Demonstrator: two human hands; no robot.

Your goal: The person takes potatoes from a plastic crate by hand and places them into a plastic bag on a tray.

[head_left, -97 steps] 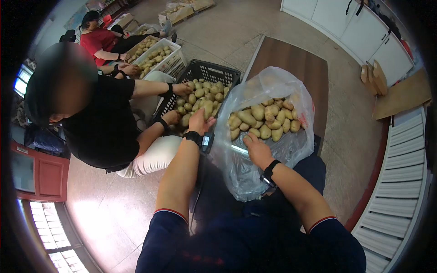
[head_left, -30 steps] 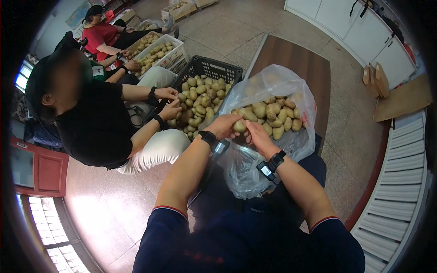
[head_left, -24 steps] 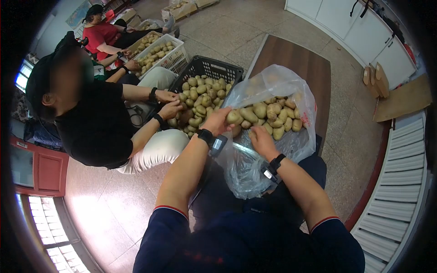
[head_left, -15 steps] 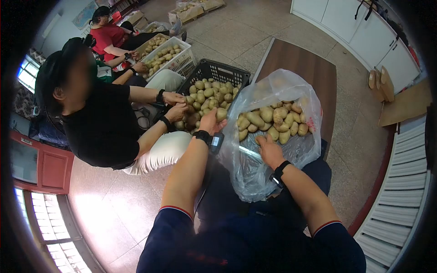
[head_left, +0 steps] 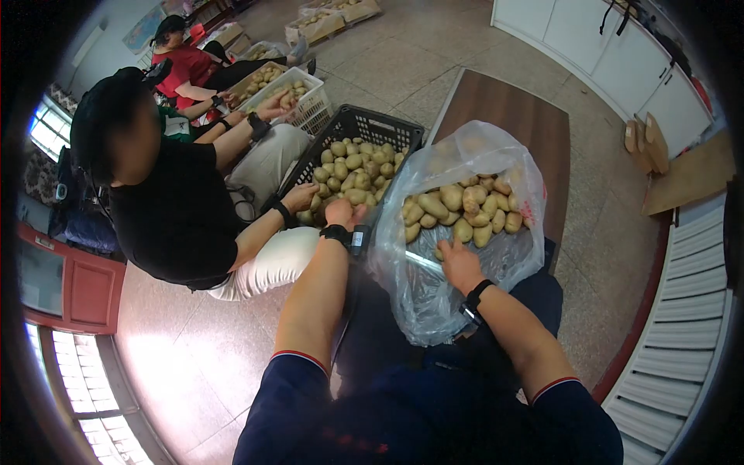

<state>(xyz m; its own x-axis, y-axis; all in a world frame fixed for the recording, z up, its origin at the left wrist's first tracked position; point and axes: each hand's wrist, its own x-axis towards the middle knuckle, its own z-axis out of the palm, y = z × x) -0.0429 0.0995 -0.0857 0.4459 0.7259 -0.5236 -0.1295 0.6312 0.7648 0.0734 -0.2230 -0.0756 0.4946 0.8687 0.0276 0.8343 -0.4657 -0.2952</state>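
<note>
While your right hand [head_left: 461, 267] rests inside the open mouth of the plastic bag [head_left: 480, 143], its fingers curl into a narrow grip, and you cannot tell from this angle whether they pinch anything. Just beyond them lies the near edge of the bagged potatoes [head_left: 471, 200]: the closest potato [head_left: 463, 231] stands almost lengthwise away from you, while a longer potato [head_left: 432, 205], farther up and left, slants down toward that hand. The bag spreads over the near part of a brown table [head_left: 508, 108]. Off to the left, your left hand [head_left: 339, 213] reaches over the near end of the black crate [head_left: 380, 118], and the crated potatoes [head_left: 362, 180] lie straight ahead of its fingertips. It is the nearer hand to the crate; whether its palm holds one is hidden. Just beside it, a co-worker's hand [head_left: 299, 198] works at the crate's left side. Beyond stands a white crate [head_left: 315, 111], near a person in red [head_left: 180, 71].
</note>
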